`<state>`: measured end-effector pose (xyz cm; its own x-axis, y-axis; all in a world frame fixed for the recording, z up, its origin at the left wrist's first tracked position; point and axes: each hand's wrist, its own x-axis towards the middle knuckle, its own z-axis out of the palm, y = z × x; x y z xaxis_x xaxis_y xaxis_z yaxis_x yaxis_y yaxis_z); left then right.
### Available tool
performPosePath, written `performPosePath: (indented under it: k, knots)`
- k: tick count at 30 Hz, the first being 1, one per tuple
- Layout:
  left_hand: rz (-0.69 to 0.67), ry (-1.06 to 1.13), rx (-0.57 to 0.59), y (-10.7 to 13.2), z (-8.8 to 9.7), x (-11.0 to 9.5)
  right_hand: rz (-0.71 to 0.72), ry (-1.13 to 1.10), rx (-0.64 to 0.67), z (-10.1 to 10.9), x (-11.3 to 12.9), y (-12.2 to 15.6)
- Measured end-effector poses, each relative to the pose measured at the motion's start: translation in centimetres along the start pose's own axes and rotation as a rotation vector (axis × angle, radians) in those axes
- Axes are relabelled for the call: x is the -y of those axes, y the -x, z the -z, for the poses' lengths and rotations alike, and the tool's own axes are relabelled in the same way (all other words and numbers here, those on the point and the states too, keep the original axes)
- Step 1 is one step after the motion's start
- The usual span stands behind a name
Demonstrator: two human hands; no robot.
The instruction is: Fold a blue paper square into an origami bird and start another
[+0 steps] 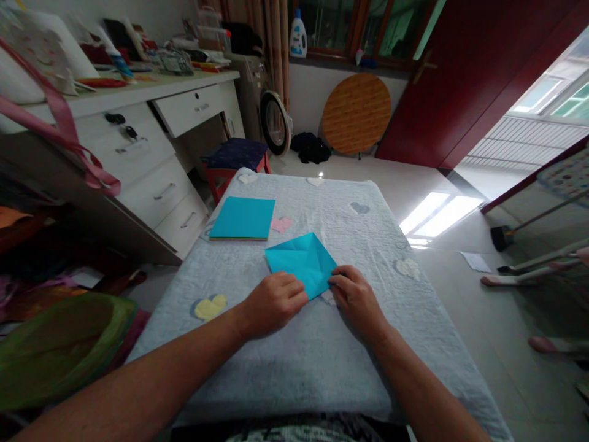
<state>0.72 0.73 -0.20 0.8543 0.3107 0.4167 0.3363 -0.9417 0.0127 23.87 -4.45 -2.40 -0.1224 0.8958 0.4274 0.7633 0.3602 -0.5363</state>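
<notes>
A folded sheet of turquoise paper (301,261) lies near the middle of a table covered with a grey cloth (294,350). My left hand (273,302) rests on the sheet's near left edge, fingers curled and pressing down. My right hand (355,298) pinches the sheet's near right corner between thumb and fingers. A stack of turquoise paper squares (242,218) lies further back on the left of the table, apart from both hands.
Heart patches dot the cloth, a yellow one (210,306) by my left forearm. A white desk with drawers (151,159) stands to the left, a red stool (234,162) behind the table. A green bag (59,344) sits at lower left. A broom (529,227) lies on the floor at right.
</notes>
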Motion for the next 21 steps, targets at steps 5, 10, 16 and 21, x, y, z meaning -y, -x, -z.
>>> performPosePath:
  k: [5, 10, 16, 21]
  knots:
    - [0.430, 0.377, 0.101, -0.2, -0.4, 0.9, -0.126, 0.030, 0.031, 0.2, -0.7, -0.4]
    - [0.567, 0.513, 0.117, -0.3, -0.1, 1.1, -0.216, 0.024, 0.041, 0.2, -0.8, -0.9]
    - [0.690, 0.502, 0.094, -0.4, -0.3, 1.3, -0.327, 0.003, 0.087, 0.1, -0.9, -1.4]
    - [0.791, 0.427, 0.073, -0.4, -0.6, 1.6, -0.342, -0.019, 0.092, 0.3, -1.0, -1.6]
